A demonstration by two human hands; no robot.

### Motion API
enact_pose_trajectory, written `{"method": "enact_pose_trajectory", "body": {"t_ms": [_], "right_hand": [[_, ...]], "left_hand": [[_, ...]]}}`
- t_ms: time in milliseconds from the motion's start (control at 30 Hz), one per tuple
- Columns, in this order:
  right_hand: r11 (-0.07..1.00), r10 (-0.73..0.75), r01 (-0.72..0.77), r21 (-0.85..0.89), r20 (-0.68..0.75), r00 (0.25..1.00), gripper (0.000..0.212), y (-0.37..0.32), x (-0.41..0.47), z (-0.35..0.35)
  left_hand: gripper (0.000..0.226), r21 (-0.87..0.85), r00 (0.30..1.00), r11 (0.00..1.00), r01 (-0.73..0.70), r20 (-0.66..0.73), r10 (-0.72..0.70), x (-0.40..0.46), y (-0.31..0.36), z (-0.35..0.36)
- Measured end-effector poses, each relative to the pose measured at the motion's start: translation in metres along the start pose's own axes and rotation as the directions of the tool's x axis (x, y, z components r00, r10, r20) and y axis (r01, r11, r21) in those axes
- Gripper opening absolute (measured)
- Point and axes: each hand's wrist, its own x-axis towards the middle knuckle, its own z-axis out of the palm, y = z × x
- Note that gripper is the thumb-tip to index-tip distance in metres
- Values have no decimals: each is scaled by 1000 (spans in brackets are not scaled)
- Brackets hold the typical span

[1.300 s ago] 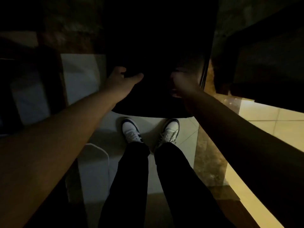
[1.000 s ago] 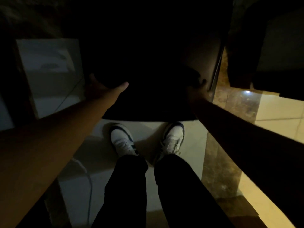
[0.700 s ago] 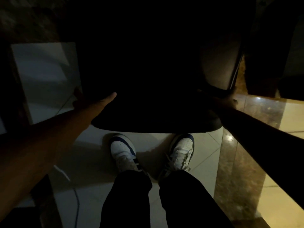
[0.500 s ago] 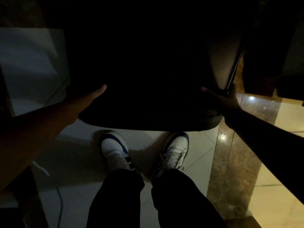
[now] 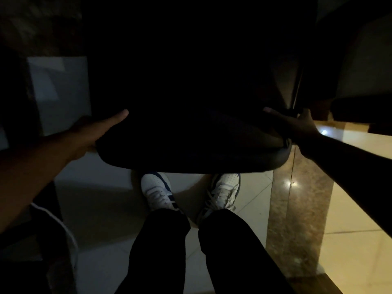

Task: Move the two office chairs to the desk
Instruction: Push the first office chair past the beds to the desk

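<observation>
The room is very dark. A black office chair (image 5: pixel 191 149) fills the middle of the view, its rounded top edge just in front of my feet. My left hand (image 5: pixel 95 130) grips its left side, thumb stretched along the top and the fingers hidden behind the edge. My right hand (image 5: pixel 297 124) holds its right side, thumb on top and fingers round the rim. The rest of the chair is lost in shadow. No second chair or desk can be made out.
My white shoes (image 5: pixel 157 192) stand on pale floor tiles right under the chair's edge. A brown marble strip (image 5: pixel 297 209) runs along the right, with lit yellow tiles (image 5: pixel 350 240) beyond. Dark furniture (image 5: pixel 360 81) looms at the upper right. A white cable (image 5: pixel 70 236) lies at the lower left.
Both hands have slid outward from the middle of the chair's top to its two sides. The chair has come closer to my feet and fills more of the view.
</observation>
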Motion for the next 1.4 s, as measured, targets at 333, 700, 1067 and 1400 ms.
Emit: {"method": "enact_pose_trajectory", "body": {"t_ms": [333, 700, 1067, 1400], "right_hand": [[986, -51, 24, -164, -164, 985, 121, -137, -130, -73], [935, -131, 67, -348, -165, 978, 118, -323, -244, -197], [822, -442, 312, -476, -190, 877, 67, -520, -301, -272], [856, -449, 286, -431, -343, 825, 50, -764, -310, -311]], "left_hand": [[119, -50, 997, 998, -29, -68, 26, -163, 103, -86], [111, -15, 976, 988, -157, -158, 152, -330, 253, -187], [67, 41, 743, 856, -515, -476, 470, -405, 433, -284], [33, 398, 589, 749, -531, -463, 663, -441, 659, -364]]}}
